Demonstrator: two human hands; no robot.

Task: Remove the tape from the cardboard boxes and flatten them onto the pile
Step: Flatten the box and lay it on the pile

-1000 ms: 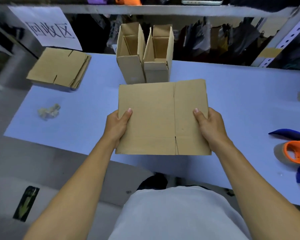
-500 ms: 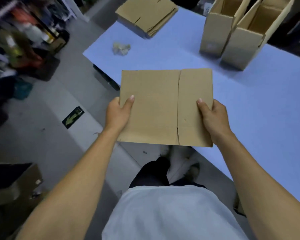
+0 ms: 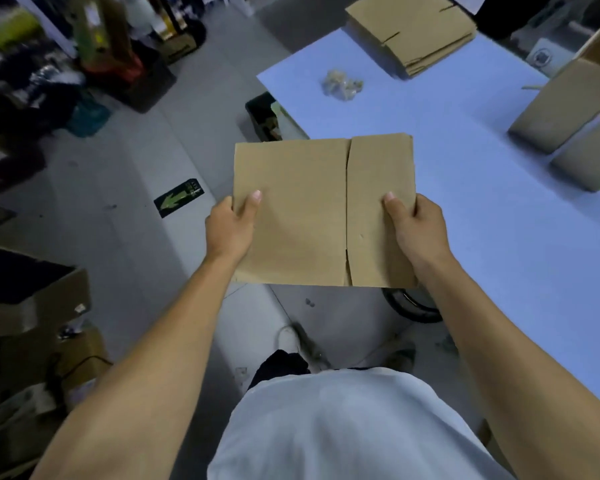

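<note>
A flattened brown cardboard box (image 3: 305, 209) hangs in the air in front of me, over the table's near-left corner and the floor. My left hand (image 3: 231, 228) grips its left edge, thumb on top. On the right edge, my right hand (image 3: 416, 228) grips it the same way. The pile of flattened boxes (image 3: 416, 29) lies at the far end of the blue table (image 3: 499, 220). Two upright open boxes (image 3: 575, 123) stand at the right edge of view. A crumpled wad of clear tape (image 3: 342, 85) lies on the table near the pile.
Grey floor (image 3: 125, 188) lies to my left, with a green arrow sticker (image 3: 178, 202). Cluttered shelves and bags fill the upper left. Cardboard cartons (image 3: 35, 306) sit on the floor at lower left. A dark bin (image 3: 265, 116) stands by the table corner.
The view has swung left, so the table, pile and upright boxes shifted to the right. Both hands keep the same grip on the flattened box, now held over the table corner and floor.
</note>
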